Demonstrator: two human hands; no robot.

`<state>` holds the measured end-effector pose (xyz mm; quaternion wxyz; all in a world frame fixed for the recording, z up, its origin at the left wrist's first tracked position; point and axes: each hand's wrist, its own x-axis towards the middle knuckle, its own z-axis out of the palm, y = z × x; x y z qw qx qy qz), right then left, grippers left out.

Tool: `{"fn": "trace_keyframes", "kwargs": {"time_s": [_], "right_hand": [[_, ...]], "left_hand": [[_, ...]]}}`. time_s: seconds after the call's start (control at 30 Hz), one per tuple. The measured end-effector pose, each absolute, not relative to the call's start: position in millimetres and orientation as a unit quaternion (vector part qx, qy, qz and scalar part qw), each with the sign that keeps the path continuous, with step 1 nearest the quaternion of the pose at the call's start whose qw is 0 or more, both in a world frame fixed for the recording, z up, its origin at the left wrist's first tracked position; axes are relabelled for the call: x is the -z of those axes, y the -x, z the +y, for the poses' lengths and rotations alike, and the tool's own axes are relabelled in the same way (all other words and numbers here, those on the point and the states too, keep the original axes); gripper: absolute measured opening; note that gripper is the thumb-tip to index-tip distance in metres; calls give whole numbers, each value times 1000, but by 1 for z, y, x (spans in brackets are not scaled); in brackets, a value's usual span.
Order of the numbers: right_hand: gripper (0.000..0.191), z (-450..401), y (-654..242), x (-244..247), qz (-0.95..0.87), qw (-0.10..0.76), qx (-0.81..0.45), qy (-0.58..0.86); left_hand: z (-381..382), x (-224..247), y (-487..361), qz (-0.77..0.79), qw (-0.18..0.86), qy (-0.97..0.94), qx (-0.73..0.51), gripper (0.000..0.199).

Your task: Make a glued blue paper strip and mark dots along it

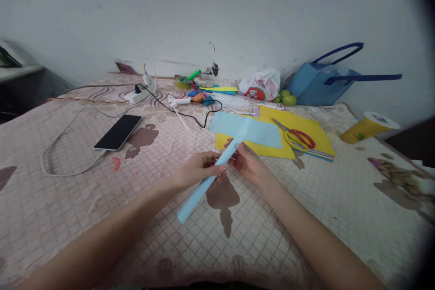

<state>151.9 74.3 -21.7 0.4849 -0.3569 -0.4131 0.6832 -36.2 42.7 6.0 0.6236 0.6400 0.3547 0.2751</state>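
Observation:
A light blue paper tube slants across the middle of the view, held above the table. My left hand grips it near its middle, thumb on top and fingers behind. Farther up the tube, my right hand pinches it, with the thumb at its side and some fingers hidden behind. Just beyond the hands lies a light blue sheet on a yellow sheet. Scissors with red and yellow handles rest on the yellow paper to the right.
A tablet with a white cable lies at left, near a power strip. At the back are a glue gun, a plastic bag, green fruit and a blue bag. A yellow roll stands at right.

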Motion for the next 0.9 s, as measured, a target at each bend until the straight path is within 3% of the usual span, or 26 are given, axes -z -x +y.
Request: {"fn": "trace_keyframes", "kwargs": {"time_s": [0.13, 0.3, 0.4, 0.57, 0.7, 0.9], "right_hand": [[46, 87, -165, 22, -459, 514, -612, 388], [41, 96, -176, 19, -454, 552, -574, 398], [43, 94, -178, 15, -436, 548, -607, 376], [47, 89, -180, 12, -428, 543, -649, 317], [39, 91, -181, 15, -410, 559, -661, 288], [42, 98, -185, 19, -377, 569, -666, 300]], "left_hand": [[40, -5, 36, 409, 491, -714, -284, 39], [35, -6, 35, 445, 384, -763, -267, 29], [32, -7, 35, 436, 411, -759, -253, 22], [28, -8, 32, 391, 557, -701, -213, 23], [28, -8, 31, 393, 556, -698, -223, 21], [29, -6, 32, 387, 549, -703, -234, 20]]}}
